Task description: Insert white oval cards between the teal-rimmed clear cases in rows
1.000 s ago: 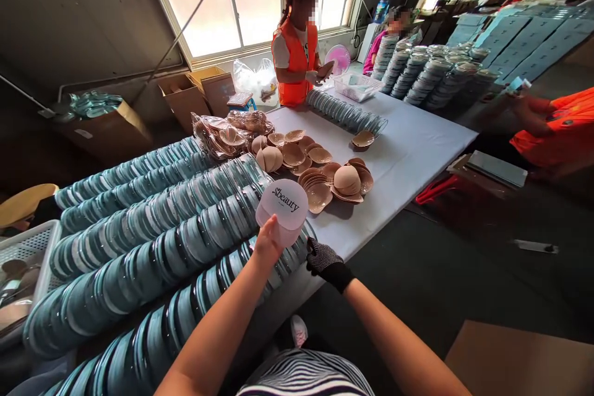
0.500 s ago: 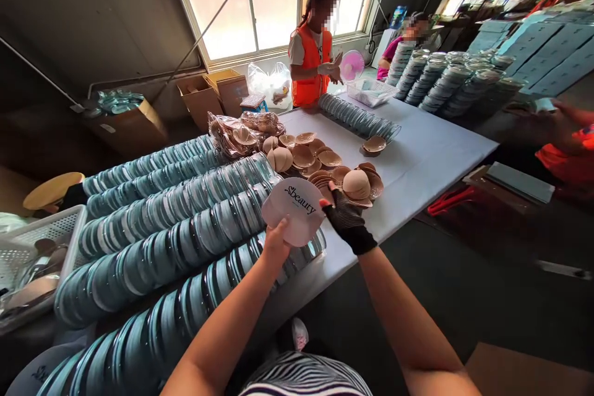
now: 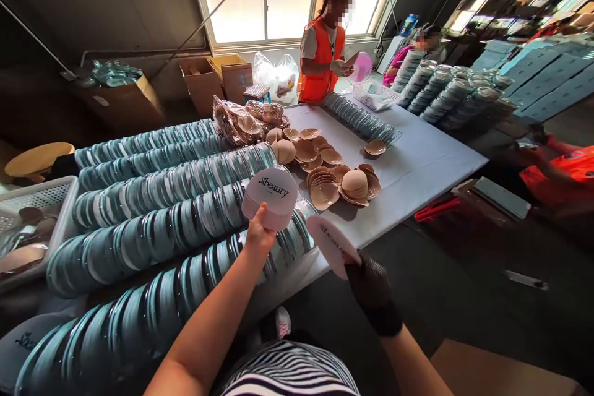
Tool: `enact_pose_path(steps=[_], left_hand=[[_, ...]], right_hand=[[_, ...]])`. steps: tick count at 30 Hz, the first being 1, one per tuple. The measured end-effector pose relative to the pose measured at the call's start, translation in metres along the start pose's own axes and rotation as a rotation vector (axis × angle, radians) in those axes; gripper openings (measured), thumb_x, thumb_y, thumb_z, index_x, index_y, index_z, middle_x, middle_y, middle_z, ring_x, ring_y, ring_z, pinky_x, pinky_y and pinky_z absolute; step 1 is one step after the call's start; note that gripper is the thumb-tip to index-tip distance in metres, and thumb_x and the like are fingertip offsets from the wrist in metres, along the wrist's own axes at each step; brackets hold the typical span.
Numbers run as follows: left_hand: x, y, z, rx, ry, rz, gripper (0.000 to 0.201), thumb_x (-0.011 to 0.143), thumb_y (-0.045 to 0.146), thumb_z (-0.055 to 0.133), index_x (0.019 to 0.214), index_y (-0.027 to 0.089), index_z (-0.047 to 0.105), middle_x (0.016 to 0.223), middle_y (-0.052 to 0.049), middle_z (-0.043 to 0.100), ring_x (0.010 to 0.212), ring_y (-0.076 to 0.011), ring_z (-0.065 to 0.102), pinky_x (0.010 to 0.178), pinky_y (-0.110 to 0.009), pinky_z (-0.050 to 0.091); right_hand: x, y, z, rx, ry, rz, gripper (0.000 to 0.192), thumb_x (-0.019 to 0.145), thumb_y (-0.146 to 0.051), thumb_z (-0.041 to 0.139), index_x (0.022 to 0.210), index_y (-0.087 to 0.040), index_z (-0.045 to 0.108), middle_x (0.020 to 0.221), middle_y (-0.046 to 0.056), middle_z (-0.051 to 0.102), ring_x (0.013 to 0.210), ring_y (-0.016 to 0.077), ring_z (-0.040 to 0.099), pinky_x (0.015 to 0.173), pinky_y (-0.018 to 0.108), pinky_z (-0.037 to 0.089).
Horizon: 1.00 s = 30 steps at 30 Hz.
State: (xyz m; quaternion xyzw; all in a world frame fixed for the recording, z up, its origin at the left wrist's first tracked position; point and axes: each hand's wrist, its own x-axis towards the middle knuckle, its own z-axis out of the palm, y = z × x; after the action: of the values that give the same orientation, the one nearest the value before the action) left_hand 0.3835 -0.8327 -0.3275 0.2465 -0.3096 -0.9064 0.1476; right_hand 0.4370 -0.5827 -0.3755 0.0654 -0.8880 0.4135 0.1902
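My left hand (image 3: 258, 236) holds up a stack of round pink cards (image 3: 271, 197) printed "Sbeauty", above the rows of round teal cases (image 3: 153, 223). My right hand (image 3: 369, 284), in a black glove, grips a single pink card (image 3: 330, 244) pulled off to the right, below the table's near edge. Beige cup-shaped pads (image 3: 338, 184) lie heaped on the white table (image 3: 417, 158) just beyond both hands.
A person in an orange vest (image 3: 322, 59) stands at the far end holding a pink disc. Another orange sleeve (image 3: 563, 170) is at the right. A white basket (image 3: 32, 216) sits at the left, stacked cases (image 3: 445, 90) and boxes at the back right, cartons (image 3: 218, 80) under the window.
My right hand reached to the stack held by my left hand, took one card off it, and drew back down to the right with it.
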Motion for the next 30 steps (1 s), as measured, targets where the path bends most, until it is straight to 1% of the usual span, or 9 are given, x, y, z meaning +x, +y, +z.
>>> enact_pose_path(steps=[3, 6, 12, 15, 17, 19, 22, 25, 30], left_hand=[[0.015, 0.003, 0.001, -0.053, -0.061, -0.049, 0.034, 0.085, 0.017, 0.061, 0.119, 0.020, 0.063, 0.122, -0.008, 0.068, 0.119, -0.0239, 0.059, 0.099, -0.041, 0.051], [0.022, 0.002, -0.001, -0.080, -0.041, -0.037, 0.034, 0.086, 0.014, 0.060, 0.119, 0.020, 0.062, 0.122, -0.007, 0.068, 0.121, -0.0229, 0.058, 0.101, -0.042, 0.049], [0.022, 0.000, -0.002, -0.055, -0.034, -0.017, 0.037, 0.084, 0.013, 0.061, 0.120, 0.019, 0.061, 0.124, -0.008, 0.067, 0.124, -0.0254, 0.056, 0.105, -0.046, 0.046], [0.018, -0.003, -0.002, -0.034, -0.082, 0.013, 0.043, 0.082, 0.014, 0.065, 0.124, 0.021, 0.060, 0.126, -0.008, 0.066, 0.124, -0.0268, 0.056, 0.105, -0.048, 0.045], [0.016, -0.005, -0.003, -0.025, -0.089, 0.043, 0.048, 0.079, 0.014, 0.068, 0.125, 0.023, 0.059, 0.127, -0.008, 0.065, 0.123, -0.0269, 0.057, 0.105, -0.049, 0.045], [0.014, -0.006, -0.003, -0.018, -0.084, 0.064, 0.050, 0.076, 0.014, 0.070, 0.124, 0.024, 0.059, 0.127, -0.008, 0.065, 0.123, -0.0268, 0.057, 0.104, -0.047, 0.046], [0.013, -0.007, -0.003, -0.017, -0.082, 0.058, 0.048, 0.073, 0.016, 0.073, 0.120, 0.023, 0.062, 0.124, -0.008, 0.067, 0.123, -0.0280, 0.057, 0.102, -0.047, 0.047], [0.014, -0.006, -0.002, -0.016, -0.099, 0.051, 0.048, 0.071, 0.018, 0.075, 0.118, 0.022, 0.063, 0.122, -0.009, 0.067, 0.122, -0.0291, 0.057, 0.101, -0.048, 0.048], [0.015, -0.007, -0.005, -0.005, -0.114, 0.043, 0.053, 0.072, 0.018, 0.075, 0.123, 0.024, 0.060, 0.122, -0.008, 0.068, 0.120, -0.0278, 0.059, 0.101, -0.047, 0.048]], right_hand=[[-0.032, 0.002, 0.000, -0.089, -0.195, -0.112, 0.044, 0.093, -0.039, 0.036, 0.087, -0.019, 0.075, 0.076, 0.009, 0.074, 0.061, 0.0184, 0.068, 0.056, 0.025, 0.050], [-0.041, -0.005, 0.008, -0.165, -0.244, -0.136, 0.044, 0.094, -0.035, 0.034, 0.094, -0.018, 0.075, 0.084, 0.009, 0.076, 0.068, 0.0192, 0.071, 0.060, 0.025, 0.051], [-0.034, -0.012, 0.015, -0.277, -0.344, -0.177, 0.038, 0.093, -0.029, 0.037, 0.094, -0.022, 0.074, 0.085, 0.007, 0.076, 0.070, 0.0165, 0.070, 0.060, 0.021, 0.047], [-0.021, -0.024, 0.039, -0.399, -0.436, -0.142, 0.031, 0.094, -0.027, 0.041, 0.102, -0.022, 0.070, 0.086, 0.007, 0.075, 0.073, 0.0176, 0.070, 0.060, 0.022, 0.043], [-0.007, -0.034, 0.055, -0.486, -0.509, -0.068, 0.028, 0.095, -0.028, 0.043, 0.110, -0.019, 0.065, 0.085, 0.009, 0.075, 0.073, 0.0191, 0.070, 0.059, 0.023, 0.041], [0.003, -0.041, 0.063, -0.533, -0.554, -0.001, 0.029, 0.097, -0.032, 0.040, 0.112, -0.017, 0.060, 0.081, 0.009, 0.073, 0.070, 0.0202, 0.070, 0.055, 0.024, 0.038], [0.009, -0.042, 0.059, -0.534, -0.531, -0.012, 0.031, 0.099, -0.031, 0.033, 0.105, -0.016, 0.059, 0.076, 0.009, 0.071, 0.066, 0.0208, 0.069, 0.054, 0.025, 0.035], [0.009, -0.037, 0.059, -0.449, -0.448, -0.063, 0.030, 0.098, -0.027, 0.033, 0.101, -0.016, 0.061, 0.083, 0.011, 0.072, 0.069, 0.0192, 0.069, 0.057, 0.025, 0.037], [0.012, -0.032, 0.092, -0.332, -0.472, -0.049, 0.025, 0.093, -0.023, 0.040, 0.097, -0.016, 0.064, 0.082, 0.010, 0.072, 0.069, 0.0167, 0.066, 0.061, 0.023, 0.041]])
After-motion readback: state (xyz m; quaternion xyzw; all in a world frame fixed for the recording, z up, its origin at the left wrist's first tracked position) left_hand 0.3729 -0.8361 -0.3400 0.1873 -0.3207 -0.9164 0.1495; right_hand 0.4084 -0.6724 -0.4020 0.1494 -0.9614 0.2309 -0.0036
